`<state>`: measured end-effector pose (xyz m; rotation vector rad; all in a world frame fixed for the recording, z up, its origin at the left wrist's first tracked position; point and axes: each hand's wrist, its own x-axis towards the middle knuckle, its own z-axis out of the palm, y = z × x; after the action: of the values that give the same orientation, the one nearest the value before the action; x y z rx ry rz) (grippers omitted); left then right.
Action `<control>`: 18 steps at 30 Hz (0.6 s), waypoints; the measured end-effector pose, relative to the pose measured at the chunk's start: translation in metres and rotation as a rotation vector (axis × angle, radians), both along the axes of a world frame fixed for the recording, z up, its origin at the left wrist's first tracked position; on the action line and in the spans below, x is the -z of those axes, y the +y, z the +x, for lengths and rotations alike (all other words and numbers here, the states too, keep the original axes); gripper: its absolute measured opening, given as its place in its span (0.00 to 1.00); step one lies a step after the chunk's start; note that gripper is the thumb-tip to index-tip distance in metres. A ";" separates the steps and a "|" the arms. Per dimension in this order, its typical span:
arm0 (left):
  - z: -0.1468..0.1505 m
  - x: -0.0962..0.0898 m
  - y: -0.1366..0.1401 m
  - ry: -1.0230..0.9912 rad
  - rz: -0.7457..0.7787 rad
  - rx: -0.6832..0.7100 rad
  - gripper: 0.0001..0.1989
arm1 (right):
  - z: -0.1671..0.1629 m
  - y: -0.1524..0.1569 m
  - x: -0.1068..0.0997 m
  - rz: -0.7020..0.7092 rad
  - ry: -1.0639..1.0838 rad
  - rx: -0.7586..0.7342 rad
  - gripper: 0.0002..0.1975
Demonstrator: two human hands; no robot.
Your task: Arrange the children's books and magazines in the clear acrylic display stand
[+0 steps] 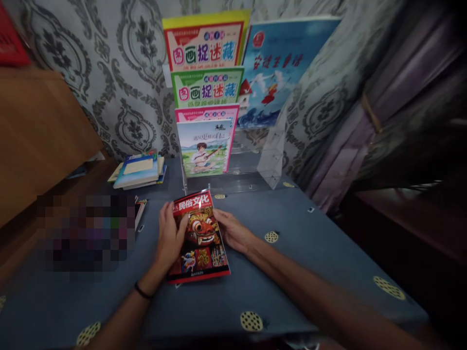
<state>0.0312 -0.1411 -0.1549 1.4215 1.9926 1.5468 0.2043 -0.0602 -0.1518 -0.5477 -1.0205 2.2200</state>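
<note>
A red and black book [202, 238] with a carved mask on its cover is between my hands, face up just above or on the table; I cannot tell which. My left hand [170, 231] grips its left edge, thumb lying over the cover. At the right edge, my right hand [233, 231] holds the book with its fingers partly hidden behind it. Beyond the book stands a clear acrylic rack [272, 165]. Its left column carries a book with a guitar player [204, 148], a pink book [234, 131], a green book [207, 87] and a red-and-yellow one [204, 46].
A large blue book [280, 68] leans in the rack's right column. Several books lie in a stack [138, 170] at the back left. A blurred-out pile [91, 228] is on the left, beside a wooden cabinet [40, 126]. A blue tablecloth [292, 291] covers the table; a curtain [350, 146] hangs right.
</note>
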 end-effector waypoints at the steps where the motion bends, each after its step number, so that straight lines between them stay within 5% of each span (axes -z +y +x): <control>1: 0.004 -0.001 -0.002 0.029 -0.022 0.034 0.28 | 0.000 -0.001 0.000 -0.001 0.003 0.003 0.18; 12: 0.023 -0.010 -0.010 -0.419 -0.036 0.397 0.41 | 0.000 -0.008 -0.002 -0.103 0.186 -0.068 0.21; 18: 0.021 -0.008 -0.006 -0.442 -0.033 0.408 0.49 | 0.000 -0.009 -0.002 -0.145 0.122 -0.018 0.21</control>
<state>0.0520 -0.1471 -0.1469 1.2382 1.3690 1.4724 0.2045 -0.0688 -0.1500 -0.4601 -0.8104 2.3252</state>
